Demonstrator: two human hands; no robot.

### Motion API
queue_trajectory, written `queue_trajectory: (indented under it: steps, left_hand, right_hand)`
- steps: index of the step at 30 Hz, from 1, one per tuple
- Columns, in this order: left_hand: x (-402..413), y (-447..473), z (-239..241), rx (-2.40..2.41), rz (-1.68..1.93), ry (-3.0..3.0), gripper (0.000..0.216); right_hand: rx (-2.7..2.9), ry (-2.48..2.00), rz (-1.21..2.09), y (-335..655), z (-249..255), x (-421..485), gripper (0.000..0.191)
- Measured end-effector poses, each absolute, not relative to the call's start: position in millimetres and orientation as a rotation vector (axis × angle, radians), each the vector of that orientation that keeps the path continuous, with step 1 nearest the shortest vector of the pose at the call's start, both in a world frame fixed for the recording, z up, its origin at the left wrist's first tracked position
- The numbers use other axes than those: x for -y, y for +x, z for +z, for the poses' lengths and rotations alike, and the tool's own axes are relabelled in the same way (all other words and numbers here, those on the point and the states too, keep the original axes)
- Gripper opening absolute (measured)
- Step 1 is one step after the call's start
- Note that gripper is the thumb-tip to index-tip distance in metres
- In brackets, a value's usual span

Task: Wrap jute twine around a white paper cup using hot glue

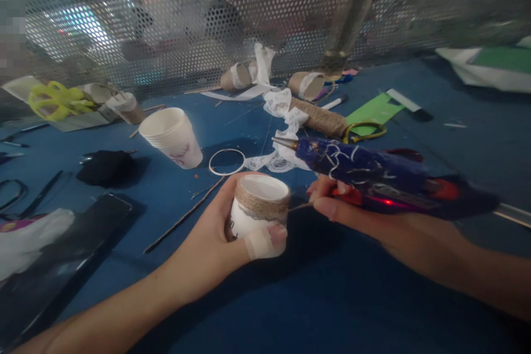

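Note:
My left hand (224,227) is wrapped round a white paper cup (244,220), with tape on the thumb. Brown twine (265,202) winds round the cup's upper part, below the rim. From there a strand runs across to my right hand (344,204), pinched between thumb and finger. That same hand holds a dark blue glue gun (365,171), its metal nozzle pointing left above the table and apart from the cup. A red light glows on the gun's side. Behind the cup lie a white ring (227,162) and a strip of white lace (280,159).
Stacked paper cups (172,138) lean at the left, near a black object (107,167). Yellow scissors (58,100) rest in a box. A twine spool (321,117) and green sheet (373,113) lie behind the gun. Perforated metal (186,22) borders the table's back.

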State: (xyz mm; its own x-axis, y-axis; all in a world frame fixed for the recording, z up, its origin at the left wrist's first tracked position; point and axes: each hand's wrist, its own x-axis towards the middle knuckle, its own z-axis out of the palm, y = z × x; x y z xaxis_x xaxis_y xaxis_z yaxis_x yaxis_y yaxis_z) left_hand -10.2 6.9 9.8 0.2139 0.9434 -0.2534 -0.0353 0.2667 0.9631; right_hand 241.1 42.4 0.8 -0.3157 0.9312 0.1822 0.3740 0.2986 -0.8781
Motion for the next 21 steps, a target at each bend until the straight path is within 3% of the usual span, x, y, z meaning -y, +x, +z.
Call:
queue_trajectory:
  steps: [13,21]
  left_hand:
    - [-3,-2,9,-1.035,0.917,0.975,0.060]
    - [-2,0,10,-1.038,0.909,0.932,0.063]
  right_hand:
    - [1.758,-1.180,1.026,238,-10,-41,0.032]
    - [1.677,-1.104,1.128,232,-7,-41,0.025]
